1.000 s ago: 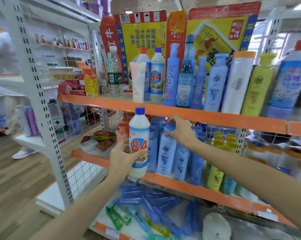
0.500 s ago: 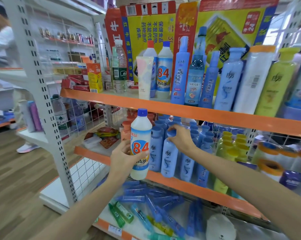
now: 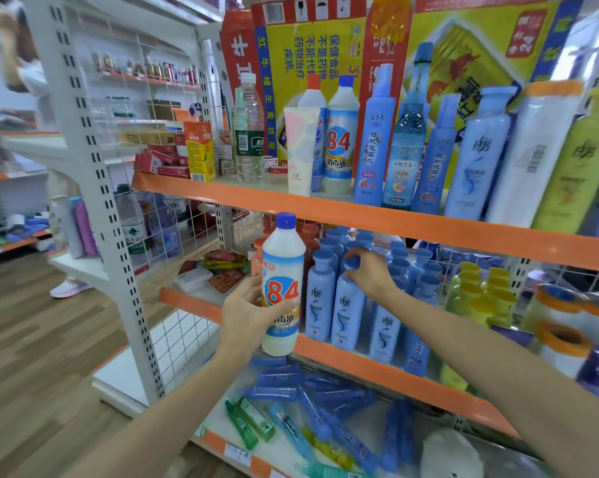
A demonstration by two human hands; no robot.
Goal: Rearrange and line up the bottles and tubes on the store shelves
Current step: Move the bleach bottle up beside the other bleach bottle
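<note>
My left hand point(image 3: 248, 313) grips a white "84" disinfectant bottle point(image 3: 281, 284) with a blue cap, held upright in front of the middle shelf point(image 3: 394, 372). My right hand point(image 3: 368, 270) rests on the cap of a light blue shampoo bottle point(image 3: 348, 310) in the front row of several like it on that shelf. A second "84" bottle point(image 3: 341, 139) stands on the top shelf point(image 3: 291, 203) beside a white tube point(image 3: 300, 150) and tall blue spray bottles point(image 3: 377, 139). Blue and green tubes point(image 3: 312, 405) lie jumbled on the bottom shelf.
Yellow-green bottles point(image 3: 477, 291) and orange-capped white bottles point(image 3: 563, 326) fill the middle shelf's right side. A clear water bottle point(image 3: 250, 132) and red boxes point(image 3: 167, 160) sit at the top shelf's left. A white upright post point(image 3: 94, 188) stands at the left. A person point(image 3: 19, 63) is at the far left.
My view has moved closer and slightly lower. The left hand keeps the "84" bottle almost in place. My right hand stays on the blue bottle's cap, shifted a little.
</note>
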